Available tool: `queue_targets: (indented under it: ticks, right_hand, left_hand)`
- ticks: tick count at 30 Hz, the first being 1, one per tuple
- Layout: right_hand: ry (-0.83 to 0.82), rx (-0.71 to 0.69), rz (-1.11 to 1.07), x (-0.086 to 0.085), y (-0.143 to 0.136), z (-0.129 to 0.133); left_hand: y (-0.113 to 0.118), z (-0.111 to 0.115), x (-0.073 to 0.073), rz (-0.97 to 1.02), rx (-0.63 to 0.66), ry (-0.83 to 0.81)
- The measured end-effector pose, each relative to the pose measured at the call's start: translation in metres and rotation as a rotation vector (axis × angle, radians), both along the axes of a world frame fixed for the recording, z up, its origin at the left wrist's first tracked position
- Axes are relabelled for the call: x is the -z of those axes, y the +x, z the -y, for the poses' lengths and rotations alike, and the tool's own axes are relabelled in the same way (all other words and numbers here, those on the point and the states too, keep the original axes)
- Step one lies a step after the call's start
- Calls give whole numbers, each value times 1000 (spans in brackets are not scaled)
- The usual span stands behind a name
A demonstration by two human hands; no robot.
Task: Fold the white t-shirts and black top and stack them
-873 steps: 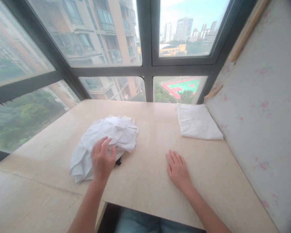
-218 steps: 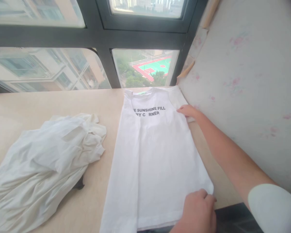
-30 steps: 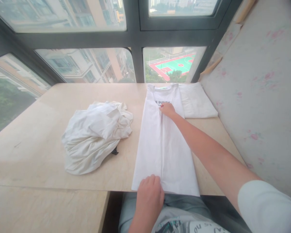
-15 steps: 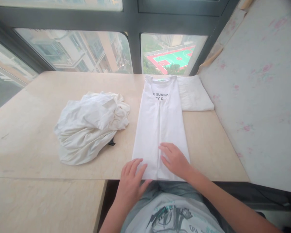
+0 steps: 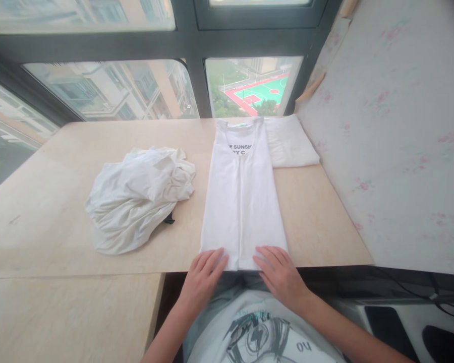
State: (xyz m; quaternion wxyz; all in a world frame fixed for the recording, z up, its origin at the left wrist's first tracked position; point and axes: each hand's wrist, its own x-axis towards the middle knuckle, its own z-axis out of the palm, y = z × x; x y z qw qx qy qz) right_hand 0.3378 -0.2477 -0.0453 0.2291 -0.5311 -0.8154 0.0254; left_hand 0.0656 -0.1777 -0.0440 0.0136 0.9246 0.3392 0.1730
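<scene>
While a white shirt (image 5: 222, 201) is laid on the table (image 5: 310, 222), its near hem is touched by the left hand (image 5: 201, 280) and right hand (image 5: 282, 277), fingers slightly parted, any pinch hidden; probably soft and light, it is best held at both hem corners.

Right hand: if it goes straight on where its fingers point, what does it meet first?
The shirt: the right hand has its fingertips over the near end, pressing or just above, hard to tell. Past that, the line seems to run roughly toward the pile.
</scene>
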Motion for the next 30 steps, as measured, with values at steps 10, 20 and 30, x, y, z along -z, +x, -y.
queue_targets:
  ticks: [10, 20, 30]
  right_hand:
    - [86, 31, -131, 10, 39, 21]
    - [3, 28, -224, 7, 63, 27]
    - [-481, -115, -223, -40, 72, 26]
  left_hand:
    - [-4, 20, 0, 121, 15, 49]
    - [-11, 12, -2, 238, 81, 34]
    - [-26, 31, -40, 241, 86, -185]
